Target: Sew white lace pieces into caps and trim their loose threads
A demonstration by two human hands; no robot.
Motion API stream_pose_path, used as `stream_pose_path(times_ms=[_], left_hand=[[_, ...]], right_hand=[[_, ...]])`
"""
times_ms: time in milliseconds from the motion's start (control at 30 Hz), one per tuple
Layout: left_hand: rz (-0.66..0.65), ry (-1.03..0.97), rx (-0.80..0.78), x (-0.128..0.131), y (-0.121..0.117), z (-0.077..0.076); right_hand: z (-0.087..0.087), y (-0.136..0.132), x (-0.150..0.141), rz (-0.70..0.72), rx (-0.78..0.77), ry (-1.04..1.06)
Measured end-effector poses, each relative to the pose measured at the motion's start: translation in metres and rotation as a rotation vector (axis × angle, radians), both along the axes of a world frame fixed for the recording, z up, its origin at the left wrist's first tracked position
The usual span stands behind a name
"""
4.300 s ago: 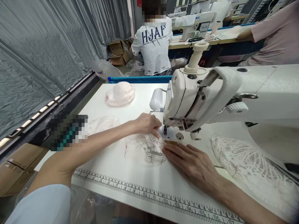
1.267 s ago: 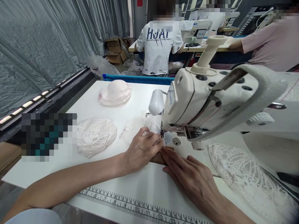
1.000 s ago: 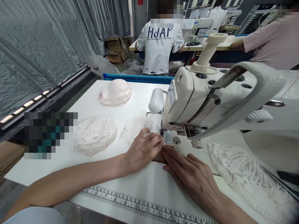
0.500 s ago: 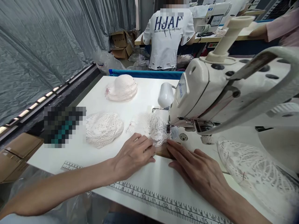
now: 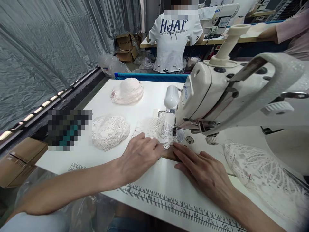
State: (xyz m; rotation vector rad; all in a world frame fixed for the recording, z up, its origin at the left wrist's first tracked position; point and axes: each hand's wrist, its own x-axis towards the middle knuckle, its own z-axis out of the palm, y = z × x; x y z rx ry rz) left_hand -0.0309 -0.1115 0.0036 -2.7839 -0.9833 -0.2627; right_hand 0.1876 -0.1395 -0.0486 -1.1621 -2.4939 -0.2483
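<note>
A white lace piece (image 5: 156, 127) lies under the needle and presser foot (image 5: 174, 130) of a white sewing machine (image 5: 202, 93). My left hand (image 5: 143, 154) is closed at the near left edge of the lace, fingers curled over it; the fingertips are partly hidden. Flat on the machine bed, my right hand (image 5: 202, 167) stretches its fingers toward the presser foot, with the fingertips touching the lace's near scalloped edge. To the left rests a stack of white lace cups (image 5: 110, 132), and behind it a pale pink cup stack (image 5: 127, 91).
More white lace (image 5: 260, 180) lies right of my right hand. A printed ruler scale (image 5: 178, 207) runs along the table's front edge. Cardboard boxes (image 5: 20, 161) stand at the left. A person in a white shirt (image 5: 175, 45) sits ahead; another person's pink sleeve (image 5: 291, 27) shows at right.
My left fingers have curled in more tightly at the lace, and the lace by the presser foot has shifted slightly. My right hand stays nearly in place. The view has moved a little.
</note>
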Motion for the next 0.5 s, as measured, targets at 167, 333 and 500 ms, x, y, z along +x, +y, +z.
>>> stream_pose_path(times_ms=[167, 333, 500], left_hand=[[-0.134, -0.082, -0.127, 0.012, 0.019, -0.017], [-0.110, -0.189, -0.053, 0.002, 0.022, -0.041], [-0.156, -0.162, -0.004, -0.003, 0.017, -0.033]], right_hand=[[-0.002, 0.000, 0.002, -0.009, -0.012, -0.003], [-0.003, 0.001, 0.002, 0.012, -0.010, 0.008], [-0.002, 0.000, 0.002, 0.007, -0.024, 0.022]])
